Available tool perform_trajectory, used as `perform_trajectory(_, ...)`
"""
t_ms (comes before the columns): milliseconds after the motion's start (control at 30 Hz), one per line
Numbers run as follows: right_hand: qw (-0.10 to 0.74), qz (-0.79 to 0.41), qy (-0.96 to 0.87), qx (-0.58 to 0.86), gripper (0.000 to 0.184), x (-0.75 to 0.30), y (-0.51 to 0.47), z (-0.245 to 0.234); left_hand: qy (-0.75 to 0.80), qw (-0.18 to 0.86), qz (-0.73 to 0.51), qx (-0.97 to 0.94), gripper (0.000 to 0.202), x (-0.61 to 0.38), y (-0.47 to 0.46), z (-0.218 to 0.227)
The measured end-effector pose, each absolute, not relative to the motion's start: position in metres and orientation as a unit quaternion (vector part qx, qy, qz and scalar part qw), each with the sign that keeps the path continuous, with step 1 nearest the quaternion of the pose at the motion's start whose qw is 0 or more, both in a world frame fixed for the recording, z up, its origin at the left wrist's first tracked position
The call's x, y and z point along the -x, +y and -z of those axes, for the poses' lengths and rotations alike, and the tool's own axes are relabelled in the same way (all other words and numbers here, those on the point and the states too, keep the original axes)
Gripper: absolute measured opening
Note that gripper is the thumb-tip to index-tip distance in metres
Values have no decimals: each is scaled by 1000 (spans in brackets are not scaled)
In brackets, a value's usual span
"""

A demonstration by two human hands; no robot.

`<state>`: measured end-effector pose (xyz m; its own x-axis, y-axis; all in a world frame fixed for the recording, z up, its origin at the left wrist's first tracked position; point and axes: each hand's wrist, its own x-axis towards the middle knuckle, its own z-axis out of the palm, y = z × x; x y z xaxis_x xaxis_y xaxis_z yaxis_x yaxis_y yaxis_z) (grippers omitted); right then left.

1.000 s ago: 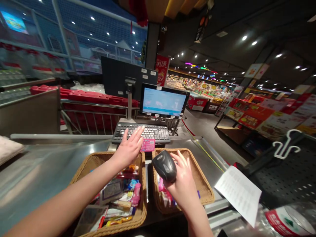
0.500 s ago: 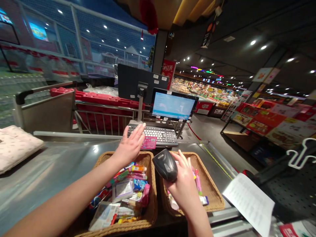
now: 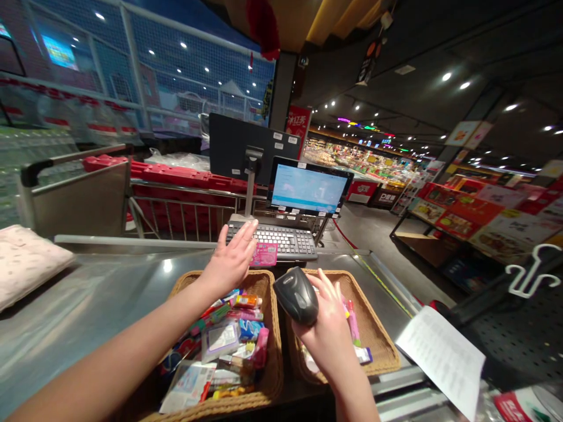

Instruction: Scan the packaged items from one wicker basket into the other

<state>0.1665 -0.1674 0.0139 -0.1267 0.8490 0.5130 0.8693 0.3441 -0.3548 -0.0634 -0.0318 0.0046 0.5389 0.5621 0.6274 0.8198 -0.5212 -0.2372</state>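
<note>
Over the left part of the black keyboard (image 3: 295,240), my left hand (image 3: 235,255) has its back toward me and its fingers extended. A flat pink packet (image 3: 265,254) with a pale label sticks out from its right side, held there; the thumb is hidden. My right hand (image 3: 328,319) is wrapped around a black handheld barcode scanner (image 3: 297,296), its head tilted up and left toward the packet. Beneath my left forearm is a wicker basket (image 3: 276,351) full of small packaged goods. A second wicker basket (image 3: 379,334), holding a few items, lies under my right hand.
A lit monitor (image 3: 310,187) stands behind the keyboard, beside a second screen (image 3: 246,146) seen from its back. Printed paper (image 3: 442,357) lies at right, below a white hanger (image 3: 532,275). A spotted pale cushion-like thing (image 3: 30,264) rests on the metal counter (image 3: 132,275).
My left hand and the pink packet have shifted very slightly left together. The scanner has moved a touch right and down. The view has turned a little.
</note>
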Motion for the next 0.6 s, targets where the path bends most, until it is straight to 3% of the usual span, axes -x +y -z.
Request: perform_trajectory(600,307,-21,-761,572,49,-157,-161,-2,-454,229,175,843,45,90,-47,7)
